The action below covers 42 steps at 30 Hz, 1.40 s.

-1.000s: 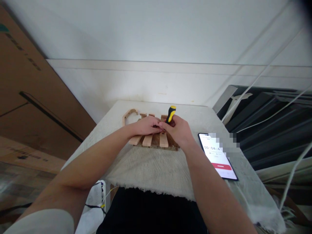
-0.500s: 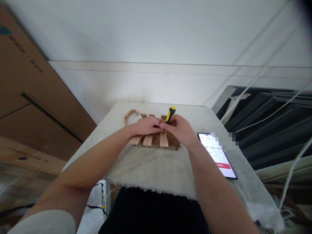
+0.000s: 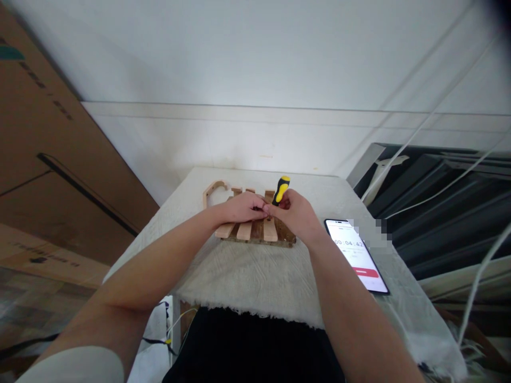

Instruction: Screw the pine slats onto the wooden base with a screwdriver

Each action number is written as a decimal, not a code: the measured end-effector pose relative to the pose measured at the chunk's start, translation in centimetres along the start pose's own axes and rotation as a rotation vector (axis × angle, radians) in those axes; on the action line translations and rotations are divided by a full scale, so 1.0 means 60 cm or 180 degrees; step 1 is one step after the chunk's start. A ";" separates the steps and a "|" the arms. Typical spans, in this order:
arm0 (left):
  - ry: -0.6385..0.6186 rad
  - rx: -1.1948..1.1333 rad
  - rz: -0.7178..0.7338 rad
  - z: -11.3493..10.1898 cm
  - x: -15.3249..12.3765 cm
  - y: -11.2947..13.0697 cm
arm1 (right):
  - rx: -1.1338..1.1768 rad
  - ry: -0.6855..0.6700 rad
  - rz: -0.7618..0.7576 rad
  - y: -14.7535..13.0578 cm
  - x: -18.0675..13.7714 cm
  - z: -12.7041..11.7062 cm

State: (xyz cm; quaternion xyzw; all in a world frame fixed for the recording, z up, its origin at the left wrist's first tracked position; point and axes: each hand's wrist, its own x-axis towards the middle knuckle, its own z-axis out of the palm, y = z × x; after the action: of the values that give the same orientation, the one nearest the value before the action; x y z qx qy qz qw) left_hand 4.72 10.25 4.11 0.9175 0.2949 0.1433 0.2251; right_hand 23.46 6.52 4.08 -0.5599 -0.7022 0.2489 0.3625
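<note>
A black-and-yellow screwdriver (image 3: 283,186) leans up and to the right, its handle rising out of my right hand (image 3: 297,214), whose fingers are closed on it. My left hand (image 3: 244,206) lies across light wooden slats (image 3: 270,230), fingers pressed together beside my right fingertips. Whatever the left fingers pinch is too small and covered to make out, and the screwdriver's tip is hidden too. Several slats rest on a dark brown wooden board (image 3: 285,234). Behind the left wrist a curved light wooden piece (image 3: 208,192) with holes lies apart from the board.
The board lies on a table with a pale cloth (image 3: 247,271). To the right is a phone (image 3: 357,255) showing a timer. A white wall (image 3: 255,138) stands behind, a large cardboard box (image 3: 59,159) at left, and dark panels with white cables (image 3: 439,186) at right.
The screwdriver's handle has turned and tilts a little further right. Both hands keep nearly the same place on the slats; the whole view has shifted slightly.
</note>
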 end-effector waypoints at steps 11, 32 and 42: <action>0.0002 -0.0032 -0.0047 -0.003 0.001 0.004 | 0.0208 -0.0086 -0.0068 -0.002 -0.002 0.001; 0.0002 -0.0146 -0.0051 0.001 0.000 -0.003 | 0.0667 -0.0511 -0.0442 -0.001 -0.002 0.001; 0.0022 -0.0108 -0.0034 -0.001 0.000 0.003 | 0.0473 -0.0223 -0.0343 -0.006 -0.003 0.003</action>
State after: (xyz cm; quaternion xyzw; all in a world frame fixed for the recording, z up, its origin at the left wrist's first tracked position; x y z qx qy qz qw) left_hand 4.80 10.12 4.26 0.9115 0.2981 0.1502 0.2403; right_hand 23.13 6.27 4.18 -0.4839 -0.7232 0.2999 0.3911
